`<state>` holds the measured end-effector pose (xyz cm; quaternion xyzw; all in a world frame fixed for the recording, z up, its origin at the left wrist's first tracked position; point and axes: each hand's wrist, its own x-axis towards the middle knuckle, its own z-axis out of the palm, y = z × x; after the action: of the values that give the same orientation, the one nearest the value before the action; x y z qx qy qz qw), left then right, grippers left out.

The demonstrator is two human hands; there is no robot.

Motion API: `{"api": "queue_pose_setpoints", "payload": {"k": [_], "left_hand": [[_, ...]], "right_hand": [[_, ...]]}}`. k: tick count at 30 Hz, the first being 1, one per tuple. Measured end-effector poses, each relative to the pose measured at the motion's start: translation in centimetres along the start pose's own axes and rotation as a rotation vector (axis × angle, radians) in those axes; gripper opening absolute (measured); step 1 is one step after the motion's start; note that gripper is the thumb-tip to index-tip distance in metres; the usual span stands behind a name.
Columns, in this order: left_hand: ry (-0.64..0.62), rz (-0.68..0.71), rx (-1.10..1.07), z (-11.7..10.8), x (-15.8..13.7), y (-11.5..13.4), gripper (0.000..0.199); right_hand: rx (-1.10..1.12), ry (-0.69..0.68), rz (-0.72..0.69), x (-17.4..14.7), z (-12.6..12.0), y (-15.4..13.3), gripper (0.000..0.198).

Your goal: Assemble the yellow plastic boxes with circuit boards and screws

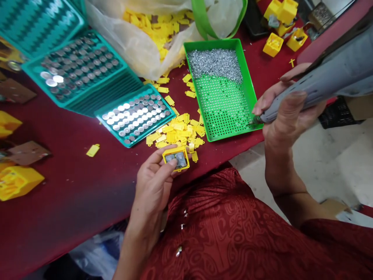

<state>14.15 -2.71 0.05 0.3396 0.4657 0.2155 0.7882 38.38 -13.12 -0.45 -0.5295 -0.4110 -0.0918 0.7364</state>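
Note:
My left hand (159, 175) is closed on a small yellow plastic case (187, 158), its grey inside facing up and my thumb pressed on it. A grey electric screwdriver (314, 83) is gripped in my right hand (287, 112), its tip pointing left and down over the near right corner of a green basket (208, 134). Many small silver screws (215, 62) fill the basket's far end. Just beyond my left hand lies a pile of yellow plastic pieces (183, 130).
Teal trays hold rows of button cells (136, 114); more stacked trays (84, 66) stand behind. A clear bag of yellow parts (157, 27) is at the back. Yellow boxes stand at the left (21, 181) and back right (273, 44). The red tablecloth (72, 194) ends near my body.

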Motion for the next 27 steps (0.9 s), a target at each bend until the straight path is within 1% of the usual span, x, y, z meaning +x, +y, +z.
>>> {"api": "queue_pose_setpoints", "payload": {"k": [3, 7, 10, 13, 16, 22, 23, 27], "left_hand": [[0.015, 0.003, 0.018, -0.02, 0.01, -0.01, 0.04], [0.018, 0.012, 0.031, -0.11, 0.1, -0.12, 0.04], [0.017, 0.012, 0.028, -0.15, 0.16, -0.14, 0.041], [0.018, 0.008, 0.012, -0.11, 0.19, -0.07, 0.043], [0.022, 0.007, 0.009, -0.11, 0.22, -0.06, 0.046], [0.004, 0.004, 0.08, -0.44, 0.09, -0.05, 0.048], [0.001, 0.011, 0.094, -0.48, -0.01, 0.02, 0.047], [-0.013, 0.008, 0.082, -0.47, -0.36, 0.31, 0.04]], "right_hand": [[-0.02, -0.009, -0.039, -0.14, 0.11, 0.02, 0.034], [-0.067, 0.006, -0.084, -0.12, 0.23, 0.38, 0.038], [-0.032, 0.006, -0.127, -0.14, 0.22, 0.68, 0.029], [0.0, -0.002, -0.111, -0.25, 0.1, 0.7, 0.025], [-0.005, -0.002, -0.051, -0.37, -0.02, 0.41, 0.028], [-0.038, 0.026, 0.0, -0.25, 0.18, 0.16, 0.042], [-0.043, 0.037, 0.001, -0.19, 0.3, 0.22, 0.043], [-0.049, 0.11, -0.071, 0.12, 0.35, 0.18, 0.045]]}}
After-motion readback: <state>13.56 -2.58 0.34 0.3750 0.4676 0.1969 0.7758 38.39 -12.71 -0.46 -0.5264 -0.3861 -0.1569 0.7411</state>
